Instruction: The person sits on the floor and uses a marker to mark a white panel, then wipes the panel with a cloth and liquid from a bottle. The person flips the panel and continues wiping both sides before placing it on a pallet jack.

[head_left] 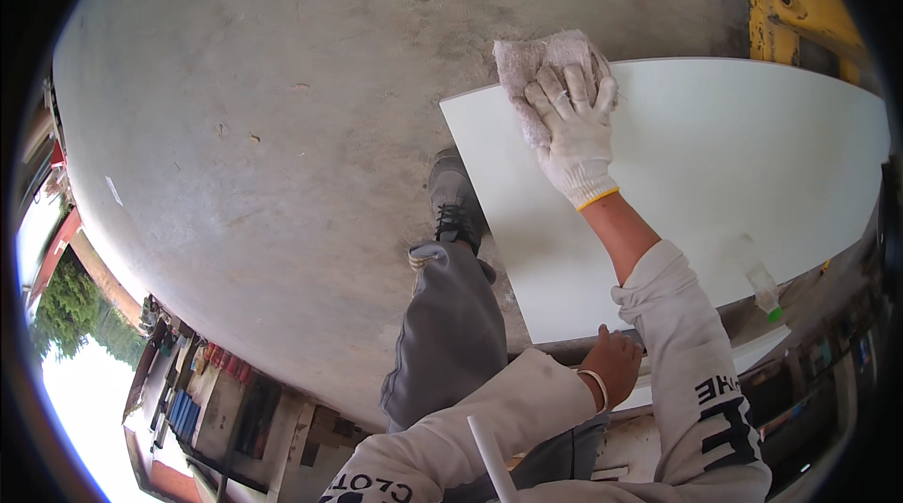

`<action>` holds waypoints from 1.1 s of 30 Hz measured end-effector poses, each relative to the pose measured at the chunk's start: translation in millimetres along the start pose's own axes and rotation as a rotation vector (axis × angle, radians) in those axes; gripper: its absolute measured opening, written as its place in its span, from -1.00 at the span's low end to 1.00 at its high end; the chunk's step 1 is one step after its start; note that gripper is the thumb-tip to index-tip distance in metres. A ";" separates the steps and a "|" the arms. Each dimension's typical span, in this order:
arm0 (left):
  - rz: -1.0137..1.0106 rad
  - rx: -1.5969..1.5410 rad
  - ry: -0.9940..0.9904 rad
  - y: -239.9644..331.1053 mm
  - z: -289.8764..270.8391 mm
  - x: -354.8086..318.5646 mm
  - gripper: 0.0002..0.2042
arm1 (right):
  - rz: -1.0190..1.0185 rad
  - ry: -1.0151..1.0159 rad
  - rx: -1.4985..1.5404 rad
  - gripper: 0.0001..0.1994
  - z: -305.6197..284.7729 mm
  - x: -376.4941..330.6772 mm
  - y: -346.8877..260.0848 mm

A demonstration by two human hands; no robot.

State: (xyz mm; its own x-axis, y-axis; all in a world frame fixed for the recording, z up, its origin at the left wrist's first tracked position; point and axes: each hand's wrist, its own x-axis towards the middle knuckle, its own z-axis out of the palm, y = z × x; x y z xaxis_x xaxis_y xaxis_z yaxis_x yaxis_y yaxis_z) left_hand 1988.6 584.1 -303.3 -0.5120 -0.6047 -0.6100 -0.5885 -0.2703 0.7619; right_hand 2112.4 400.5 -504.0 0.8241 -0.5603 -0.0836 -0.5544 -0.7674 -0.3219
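A large white panel with a curved far edge lies before me. At its far left corner my right hand, in a white knit glove with a yellow cuff edge, presses a fluffy greyish-white cloth onto the surface. The cloth bunches under the fingers and overhangs the far edge. Closer to me, my bare left hand, with a white band at the wrist, is curled beside the panel's near edge. Its fingers are partly hidden, so what they grip is unclear.
A clear bottle with a green cap lies by the panel's near right edge. Another white piece shows below it. At the far right stands a worn yellow metal frame. My shoe is on the concrete floor, left of the panel.
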 end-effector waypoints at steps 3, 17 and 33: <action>0.046 -0.055 -0.157 2.6 -10.6 -0.5 -0.61 | 0.061 0.073 0.008 -0.56 -1.8 18.3 -5.9; 0.029 0.022 -0.090 6.2 -0.6 7.5 -0.54 | -0.117 0.074 0.017 -0.54 -3.7 -12.4 37.3; 0.083 -0.281 0.037 2.7 41.8 11.1 -0.57 | -0.135 -0.092 0.156 -0.48 41.4 19.0 -44.2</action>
State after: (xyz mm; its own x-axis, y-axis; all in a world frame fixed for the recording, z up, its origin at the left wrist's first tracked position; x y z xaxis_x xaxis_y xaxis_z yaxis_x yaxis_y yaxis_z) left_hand 1955.1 608.0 -317.1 -0.5251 -0.6589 -0.5386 -0.3463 -0.4127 0.8425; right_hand 2157.3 436.7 -530.4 0.9009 -0.4192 -0.1129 -0.4192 -0.7723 -0.4772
